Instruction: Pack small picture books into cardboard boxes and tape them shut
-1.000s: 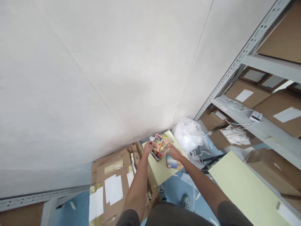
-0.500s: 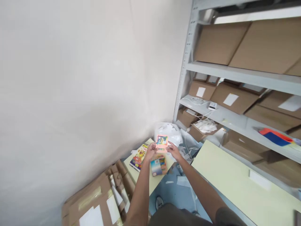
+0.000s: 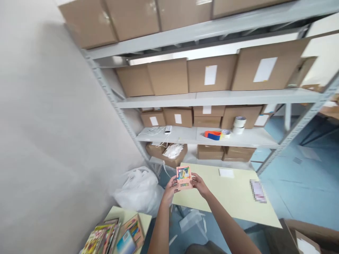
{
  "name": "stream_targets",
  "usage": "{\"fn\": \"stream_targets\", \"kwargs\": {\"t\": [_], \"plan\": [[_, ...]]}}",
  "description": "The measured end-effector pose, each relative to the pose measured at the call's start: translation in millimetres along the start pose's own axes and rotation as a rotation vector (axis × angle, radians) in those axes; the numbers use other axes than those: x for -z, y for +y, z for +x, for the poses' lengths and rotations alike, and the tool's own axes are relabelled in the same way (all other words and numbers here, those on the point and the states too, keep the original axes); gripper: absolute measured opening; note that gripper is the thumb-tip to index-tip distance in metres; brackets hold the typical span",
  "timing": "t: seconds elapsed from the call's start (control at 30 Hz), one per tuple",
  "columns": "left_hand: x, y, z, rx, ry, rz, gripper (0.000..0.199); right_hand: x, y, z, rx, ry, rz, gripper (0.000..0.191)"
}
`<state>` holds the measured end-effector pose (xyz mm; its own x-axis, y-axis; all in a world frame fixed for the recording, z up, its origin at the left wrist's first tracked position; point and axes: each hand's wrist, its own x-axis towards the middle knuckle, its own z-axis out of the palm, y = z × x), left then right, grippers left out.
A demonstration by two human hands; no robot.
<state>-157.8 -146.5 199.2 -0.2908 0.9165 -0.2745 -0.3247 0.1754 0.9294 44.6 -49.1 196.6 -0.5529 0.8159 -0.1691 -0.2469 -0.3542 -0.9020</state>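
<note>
Between my two hands is a small pink book (image 3: 184,178) with a bright rainbow-edged picture; the lettering on it looks upside down from here. My left hand (image 3: 171,190) grips its left edge, fingers closed on it. On the opposite edge, my right hand (image 3: 200,185) is closed on it too. Both arms reach forward, with the book held in the air before the near-left end of a pale yellow table (image 3: 217,187). At lower left, a smaller table (image 3: 144,225) bears a stack of colourful magazines (image 3: 96,240) and some small books (image 3: 132,233).
A white plate-like block (image 3: 226,173) and a blurred-out item (image 3: 257,191) lie on the yellow table. Behind it stands a metal shelf (image 3: 159,102) with cardboard boxes, tape rolls (image 3: 239,124) and a power strip (image 3: 168,129). A white plastic bag (image 3: 140,190) slumps by the wall. Paper scraps litter the floor.
My view has swung right, from the wall and small table towards the shelf and yellow table. Both hands still hold the book, which has moved from over the small table.
</note>
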Motion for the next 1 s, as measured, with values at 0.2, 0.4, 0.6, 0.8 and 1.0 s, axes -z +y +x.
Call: {"fn": "stream_targets", "kwargs": {"t": [0.2, 0.4, 0.6, 0.8, 1.0], "plan": [[-135.4, -13, 48, 0.047, -0.225, 0.097, 0.072, 116, -57, -45, 0.057, 0.191, 0.074, 0.058], [-196.0, -23, 81, 0.05, -0.287, 0.196, 0.075, 163, -79, -67, 0.089, 0.237, 0.132, 0.063], [-216.2, -18, 99, -0.233, -0.145, 0.402, 0.059, 155, -81, -46, 0.15, 0.304, 0.024, 0.062], [-211.6, 16, 102, -0.295, -0.314, 0.338, 0.056, 119, -86, -7, 0.29, 0.178, -0.187, 0.062], [-159.5, 58, 120, -0.151, -0.439, 0.096, 0.074, 107, -104, 18, 0.243, 0.483, -0.181, 0.065]]}}
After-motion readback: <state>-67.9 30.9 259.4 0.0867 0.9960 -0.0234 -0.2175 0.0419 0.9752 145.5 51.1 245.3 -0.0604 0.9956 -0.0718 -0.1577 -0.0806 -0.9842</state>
